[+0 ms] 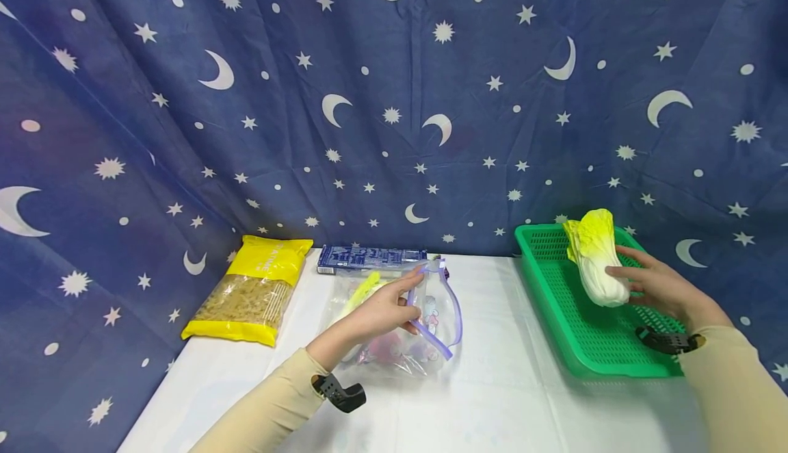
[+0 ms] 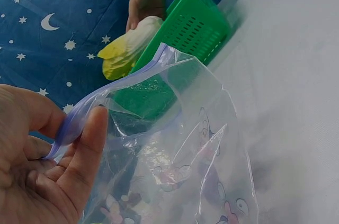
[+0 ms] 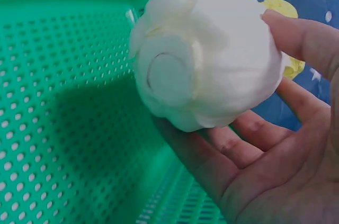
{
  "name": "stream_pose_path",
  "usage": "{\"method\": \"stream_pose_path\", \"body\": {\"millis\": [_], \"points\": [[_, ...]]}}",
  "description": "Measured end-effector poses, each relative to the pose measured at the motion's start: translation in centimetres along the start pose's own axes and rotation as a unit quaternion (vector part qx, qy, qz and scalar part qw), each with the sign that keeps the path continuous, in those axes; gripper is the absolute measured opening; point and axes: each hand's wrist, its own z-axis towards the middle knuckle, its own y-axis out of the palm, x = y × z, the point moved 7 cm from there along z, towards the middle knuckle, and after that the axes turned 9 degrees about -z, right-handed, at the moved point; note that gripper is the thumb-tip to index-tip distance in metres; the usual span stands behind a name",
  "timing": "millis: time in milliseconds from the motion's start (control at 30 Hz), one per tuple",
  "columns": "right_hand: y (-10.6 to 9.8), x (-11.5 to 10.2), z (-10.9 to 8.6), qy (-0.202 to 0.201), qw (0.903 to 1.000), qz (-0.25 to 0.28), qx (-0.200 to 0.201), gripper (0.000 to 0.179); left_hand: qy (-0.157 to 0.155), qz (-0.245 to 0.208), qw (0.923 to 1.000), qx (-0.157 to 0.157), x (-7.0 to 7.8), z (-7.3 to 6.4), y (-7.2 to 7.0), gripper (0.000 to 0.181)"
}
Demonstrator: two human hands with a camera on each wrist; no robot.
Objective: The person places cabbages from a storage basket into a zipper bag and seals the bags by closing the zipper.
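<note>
My right hand [image 1: 661, 289] grips a napa cabbage [image 1: 598, 261] by its white base, its yellow leafy end pointing away, above the green basket [image 1: 554, 330]. In the right wrist view the round cut end of the cabbage [image 3: 169, 75] faces the camera, with thumb and fingers around its side. My left hand [image 1: 384, 308] pinches the purple zip edge of a clear zip bag [image 1: 431, 354], whose mouth gapes toward the right. Inside the bag a yellow-green leafy thing [image 1: 363, 289] shows, along with a blurry pinkish shape. Printed cartoon figures mark the bag's plastic [image 2: 212, 181].
A yellow bag of pasta [image 1: 246, 292] lies at the left of the white table [image 1: 492, 398]. Behind the zip bag is a flat blue box [image 1: 369, 257]. A blue curtain [image 1: 394, 97] with moons and stars hangs along the back and left edges.
</note>
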Motion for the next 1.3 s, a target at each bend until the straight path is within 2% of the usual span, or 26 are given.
{"method": "stream_pose_path", "body": {"millis": [100, 300, 467, 667, 933, 1300], "points": [[0.2, -0.9, -0.1, -0.017, 0.9997, 0.019, 0.003, 0.096, 0.0, 0.005, 1.0, 0.001, 0.1, -0.1, -0.1, 0.075], [0.7, -2.3, -0.1, -0.053, 0.9983, 0.022, 0.001, 0.086, -0.001, 0.005, 1.0, 0.003, 0.1, -0.1, -0.1, 0.075], [1.9, -4.2, -0.4, -0.086, 0.9958, 0.031, -0.007, 0.08, -0.001, 0.001, 1.0, 0.001, 0.1, -0.1, -0.2, 0.074], [4.3, -7.1, -0.8, -0.125, 0.9914, 0.035, -0.019, 0.077, -0.003, -0.007, 1.0, 0.001, 0.1, -0.1, -0.2, 0.075], [8.1, -10.7, -1.0, -0.145, 0.987, 0.047, -0.053, 0.077, -0.005, -0.012, 0.9999, 0.005, 0.1, 0.0, -0.3, 0.077], [12.6, -12.3, -1.2, -0.193, 0.9695, 0.076, -0.131, 0.072, -0.008, -0.029, 0.9995, 0.003, 0.1, 0.2, -0.5, 0.079]]}}
